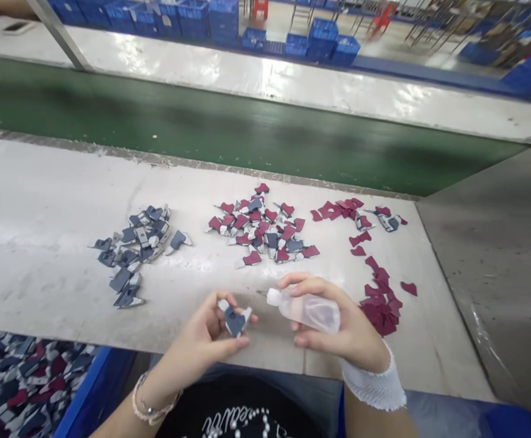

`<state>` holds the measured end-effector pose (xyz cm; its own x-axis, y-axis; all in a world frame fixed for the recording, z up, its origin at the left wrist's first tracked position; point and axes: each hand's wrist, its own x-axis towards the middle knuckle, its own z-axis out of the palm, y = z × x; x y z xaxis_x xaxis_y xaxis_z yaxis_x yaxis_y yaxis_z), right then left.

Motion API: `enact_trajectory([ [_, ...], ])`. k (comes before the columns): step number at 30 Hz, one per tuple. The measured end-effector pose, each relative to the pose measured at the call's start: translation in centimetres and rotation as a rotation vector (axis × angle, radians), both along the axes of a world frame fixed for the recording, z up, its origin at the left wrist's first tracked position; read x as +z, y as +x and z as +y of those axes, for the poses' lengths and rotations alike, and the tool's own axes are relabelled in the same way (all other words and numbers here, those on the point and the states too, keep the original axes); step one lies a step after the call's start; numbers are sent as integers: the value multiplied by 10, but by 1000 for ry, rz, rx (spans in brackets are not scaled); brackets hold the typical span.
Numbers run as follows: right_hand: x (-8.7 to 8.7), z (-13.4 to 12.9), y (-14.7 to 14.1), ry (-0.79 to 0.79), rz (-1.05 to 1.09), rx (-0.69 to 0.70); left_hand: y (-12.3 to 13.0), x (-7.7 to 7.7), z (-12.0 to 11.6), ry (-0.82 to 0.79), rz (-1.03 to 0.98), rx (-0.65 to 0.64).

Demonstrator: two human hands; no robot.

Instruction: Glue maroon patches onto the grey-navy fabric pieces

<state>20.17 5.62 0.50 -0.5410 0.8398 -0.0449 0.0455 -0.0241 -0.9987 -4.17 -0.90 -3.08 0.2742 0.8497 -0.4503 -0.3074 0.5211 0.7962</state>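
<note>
Firmly pinched in left hand, navy piece; plastic bottle gripped in right hand

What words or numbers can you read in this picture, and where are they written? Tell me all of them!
Only one bit of writing shows: curly white letters on the black shirt. They are cut off and blurred, so I cannot read them.
The plastic squeeze bottle in the right hand shows no readable words.
The blue-grey cut piece in the left hand shows none either.
The blue crates are too far away to tell.
</note>
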Motion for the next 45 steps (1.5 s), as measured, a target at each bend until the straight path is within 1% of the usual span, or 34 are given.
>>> enact_trajectory([
  [2,-3,1,-7,-86,64,50,5,-3,-5,-22,-114,-63],
  [3,-4,2,-11,-100,54,43,9,-4,-6,-20,-153,-78],
  [5,-5,5,-18,-74,-17,-15,15,-5,-7,4,-173,-63],
  [7,-6,11,-26,-25,-78,-66,18,-5,-4,60,-110,-22],
  [11,-13,23,-40,45,-154,-106,16,-8,6,191,117,41],
  [13,-19,27,-46,70,-200,-111,15,-12,9,225,200,82],
  [15,-24,28,-45,105,-264,-110,15,-16,10,236,231,109],
  [17,-25,23,-33,144,-361,-141,16,-18,8,228,221,124],
  [20,-19,8,7,189,-567,-275,18,-16,2,168,200,86],
  [23,-15,-7,56,201,-788,-404,18,-13,-2,77,180,-37],
  [25,-19,-12,79,199,-887,-423,19,-12,-1,37,172,-133],
  [27,-25,-13,92,197,-942,-407,22,-13,2,14,143,-191],
  [28,-29,-12,94,197,-960,-396,24,-13,4,5,120,-195],
  [31,-36,-6,95,198,-994,-369,33,-12,9,4,72,-164],
  [33,-36,-2,94,204,-1002,-348,36,-9,11,62,107,-140],
  [35,-32,0,93,219,-992,-318,38,-5,13,161,200,-130],
  [39,-19,-1,84,230,-938,-262,40,1,15,322,396,-174],
  [41,-12,-4,74,214,-889,-224,43,-1,16,338,405,-175],
  [43,-4,-10,62,201,-827,-166,48,-4,17,312,369,-167],
  [45,1,-18,47,131,-692,-107,52,-7,17,294,333,-158],
])
